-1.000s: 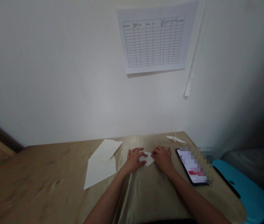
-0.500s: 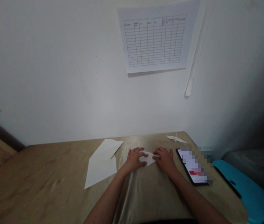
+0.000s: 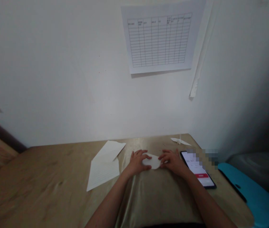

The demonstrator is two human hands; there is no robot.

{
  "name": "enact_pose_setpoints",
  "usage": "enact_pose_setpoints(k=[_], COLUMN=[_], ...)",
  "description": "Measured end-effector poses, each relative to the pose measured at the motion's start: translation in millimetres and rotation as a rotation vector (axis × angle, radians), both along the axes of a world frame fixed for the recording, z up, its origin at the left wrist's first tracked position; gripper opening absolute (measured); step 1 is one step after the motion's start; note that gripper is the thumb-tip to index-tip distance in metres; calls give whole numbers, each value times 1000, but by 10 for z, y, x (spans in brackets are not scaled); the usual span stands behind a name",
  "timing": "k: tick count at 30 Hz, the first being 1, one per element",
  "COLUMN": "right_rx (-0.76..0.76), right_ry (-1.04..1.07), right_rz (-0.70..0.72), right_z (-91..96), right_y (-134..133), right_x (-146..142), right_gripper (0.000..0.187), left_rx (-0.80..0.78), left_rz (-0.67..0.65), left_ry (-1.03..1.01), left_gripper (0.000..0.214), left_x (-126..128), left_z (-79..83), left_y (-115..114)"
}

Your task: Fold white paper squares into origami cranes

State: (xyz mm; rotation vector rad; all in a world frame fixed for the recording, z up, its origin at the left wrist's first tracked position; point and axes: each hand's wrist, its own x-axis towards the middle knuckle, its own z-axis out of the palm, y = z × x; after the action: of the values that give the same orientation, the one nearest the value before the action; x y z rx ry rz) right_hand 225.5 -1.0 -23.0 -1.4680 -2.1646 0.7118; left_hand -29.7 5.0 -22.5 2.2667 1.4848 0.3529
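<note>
Small paper (image 3: 152, 162), left of the phone (image 3: 197, 171), seems mid-fold: left hand (image 3: 137, 164) steadies it, grip spread; right hand (image 3: 174, 163) pinches its edge. Next probably calls for careful edge alignment.

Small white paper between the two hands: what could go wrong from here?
The small white paper might skew or crease if the left hand and right hand, at its opposite ends, press unevenly. The right hand, close beside the smartphone, might nudge it.
</note>
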Motion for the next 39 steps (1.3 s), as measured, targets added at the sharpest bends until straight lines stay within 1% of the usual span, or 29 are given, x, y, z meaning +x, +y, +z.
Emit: enact_pose_setpoints(k=[5,7,12,17,22,26,31,35,39], right_rx=[2,2,2,36,28,38,41,70,88], right_ry=[8,15,5,-5,12,17,-5,-27,-62], right_rz=[35,36,-17,-80,-67,-95,-135,-170,-170], right_z=[56,76,60,10,8,36,55,26,-43], right_y=[-13,-21,-18,-10,-28,-56,-74,-61,-26], right_x=[-17,-21,-28,-37,-54,-82,-153,-208,-241], right_gripper=[12,13,11,16,14,14,13,11,12], left_rx=[2,1,-2,-17,-6,-9,1,17,21], left_rz=[-23,-29,-39,-39,-30,-14,6,10,12], left_ry=[10,14,12,21,19,24,26,25,27], left_gripper=[65,68,64,61,50,55,56,56,57], left_x=[-15,-23,-39,-26,-2,15,40,54,57], left_z=[-22,-17,28,80,94,78,69,64,47], left_y=[13,17,8,-25,-56,-53,-45,-41,-33])
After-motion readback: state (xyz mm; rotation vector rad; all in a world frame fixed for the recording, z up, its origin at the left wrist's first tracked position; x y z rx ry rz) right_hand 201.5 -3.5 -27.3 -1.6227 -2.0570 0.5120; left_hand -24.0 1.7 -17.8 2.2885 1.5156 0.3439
